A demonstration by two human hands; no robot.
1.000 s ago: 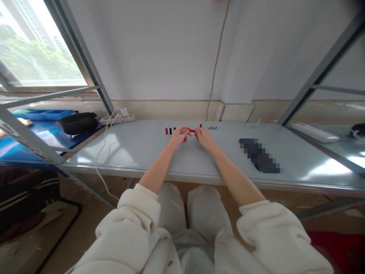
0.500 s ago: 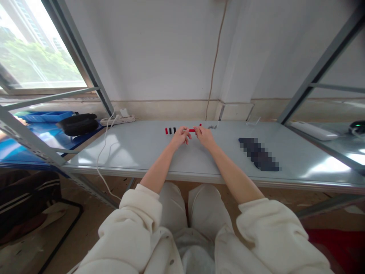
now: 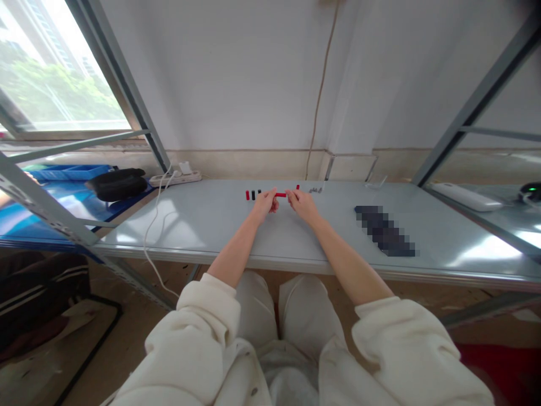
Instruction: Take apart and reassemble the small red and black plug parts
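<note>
A slim red marker (image 3: 280,195) lies level between my hands, just above the far half of the grey table. My left hand (image 3: 265,204) is closed round its left end, with the fingers curled in. At the other end, my right hand (image 3: 301,203) pinches it between thumb and fingers. Both ends are hidden by the fingers. To the left of my left hand stand a short red cylinder (image 3: 247,195) and a black one (image 3: 253,194); another black cylinder (image 3: 259,192) is partly covered by that hand. Behind my right hand another small red piece (image 3: 298,186) shows.
Several small grey pieces (image 3: 315,190) lie right of my right hand. A pixelated dark object (image 3: 385,230) is farther right. At the back left is a white power strip (image 3: 176,178) with a cable hanging over the edge. Metal posts (image 3: 448,124) flank the table.
My left hand's fingers have curled in more tightly round the marker's left end. The red length between the hands has moved slightly left. My right hand keeps its pinch.
</note>
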